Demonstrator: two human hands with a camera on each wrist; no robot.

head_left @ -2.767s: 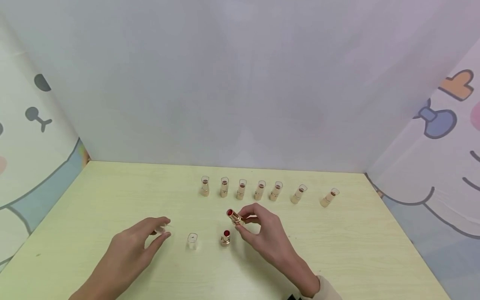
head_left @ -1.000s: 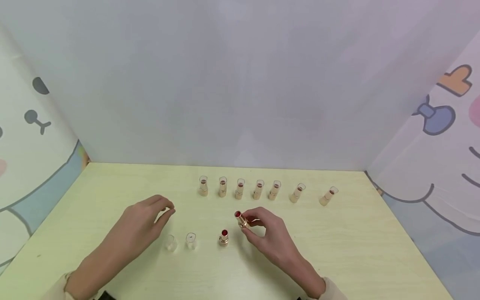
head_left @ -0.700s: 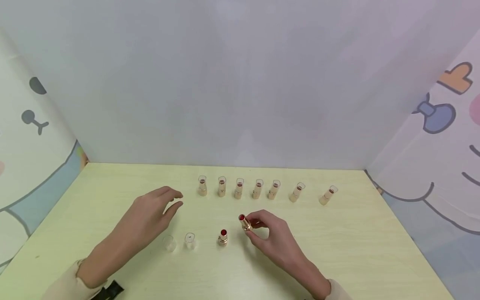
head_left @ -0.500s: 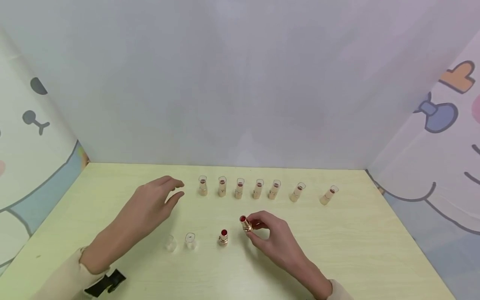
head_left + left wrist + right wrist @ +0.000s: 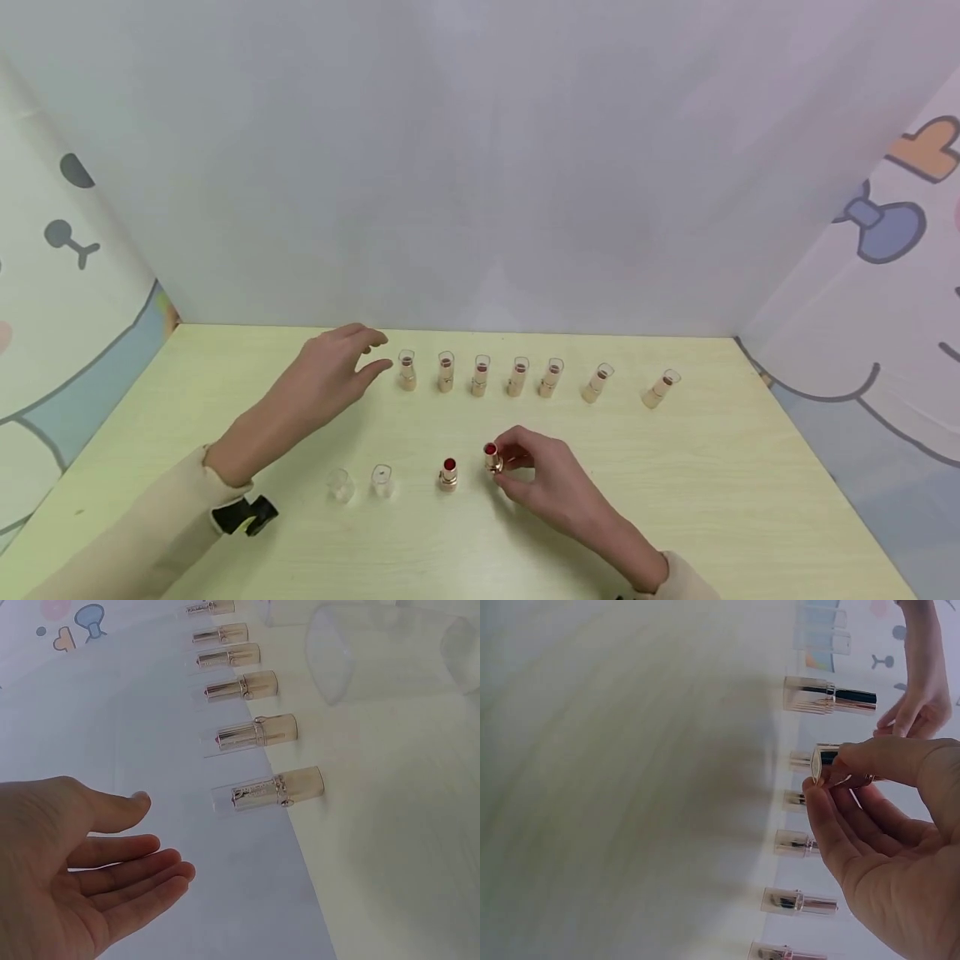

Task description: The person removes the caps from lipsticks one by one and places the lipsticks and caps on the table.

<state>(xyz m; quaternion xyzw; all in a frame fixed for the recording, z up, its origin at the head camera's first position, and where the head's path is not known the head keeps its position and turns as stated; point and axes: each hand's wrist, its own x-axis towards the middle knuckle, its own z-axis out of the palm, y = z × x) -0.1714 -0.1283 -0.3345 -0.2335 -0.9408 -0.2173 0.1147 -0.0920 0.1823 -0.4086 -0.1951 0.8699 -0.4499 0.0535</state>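
Observation:
My right hand (image 5: 551, 483) pinches an uncapped lipstick (image 5: 491, 456) with a gold case and red tip, close above the table; its base (image 5: 825, 757) shows between thumb and fingers in the right wrist view. Just left of it another uncapped lipstick (image 5: 448, 477) stands upright. Two clear caps, one (image 5: 382, 481) beside the other (image 5: 341, 486), stand farther left. Holding nothing, my left hand (image 5: 330, 375) has thumb and fingers apart near the leftmost capped lipstick (image 5: 407, 371). A gap separates that hand from this lipstick (image 5: 262, 791) in the left wrist view.
Several capped lipsticks, among them the rightmost (image 5: 662, 390), stand in a row toward the back of the pale wooden table (image 5: 712, 492). A plain grey-white sheet (image 5: 465, 167) rises behind the table, with cartoon-printed cloth (image 5: 847, 325) at the sides.
My left hand has set a clear cap down beside the other one, then moved forward and right to the row. The right hand has shifted slightly right and lower with its lipstick.

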